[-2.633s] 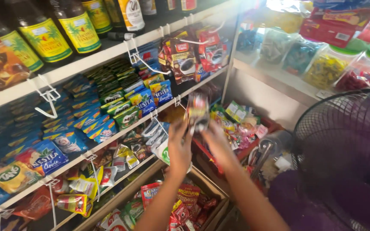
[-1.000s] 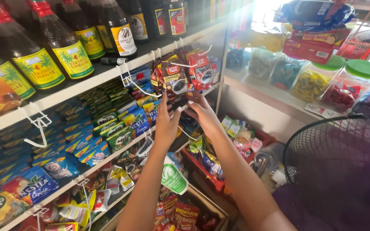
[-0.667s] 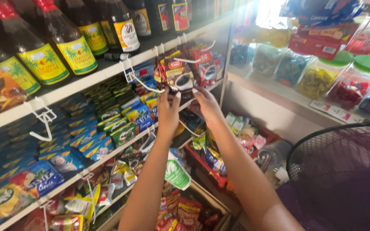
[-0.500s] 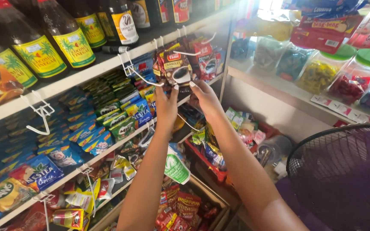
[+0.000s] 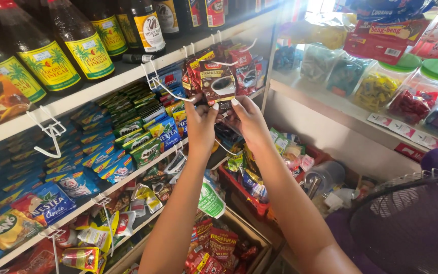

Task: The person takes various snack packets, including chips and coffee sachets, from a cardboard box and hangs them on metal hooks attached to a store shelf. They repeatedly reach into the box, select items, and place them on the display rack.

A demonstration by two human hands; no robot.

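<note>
Both my hands are raised to a strip of dark red-brown coffee sachets that hangs at a white wire hook on the shelf edge. My left hand pinches the strip's lower left part. My right hand grips its lower right part, fingers curled behind it. More red sachets hang just behind, to the right.
Dark glass bottles with yellow labels stand on the top shelf. Rows of small snack and drink packets fill the shelves below. Plastic jars with green lids sit at right. A dark electric fan is at lower right; a crate of packets below.
My hands rose from the low shelf with the sachet strip up to the hook at the upper shelf edge, and have stayed there through the last half second.
</note>
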